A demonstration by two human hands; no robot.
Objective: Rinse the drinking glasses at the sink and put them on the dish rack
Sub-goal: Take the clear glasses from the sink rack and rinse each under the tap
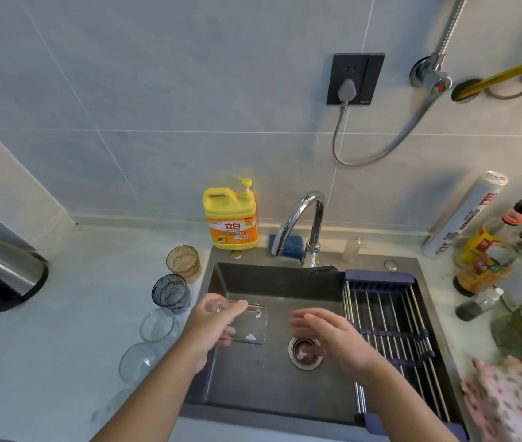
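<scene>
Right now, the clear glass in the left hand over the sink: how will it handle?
Probably stiff but fragile: the clear glass is see-through and hangs above the hard sink floor. Likely light: the left hand alone holds it tilted, by one end. Its smooth wall may turn slippery once wet.

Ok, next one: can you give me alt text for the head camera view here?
Over a dark sink, the person's left hand holds a clear glass while the right hand is open near the drain. The dish rack across the sink's right side holds nothing. A row of glasses stands on the counter to the left.
</scene>
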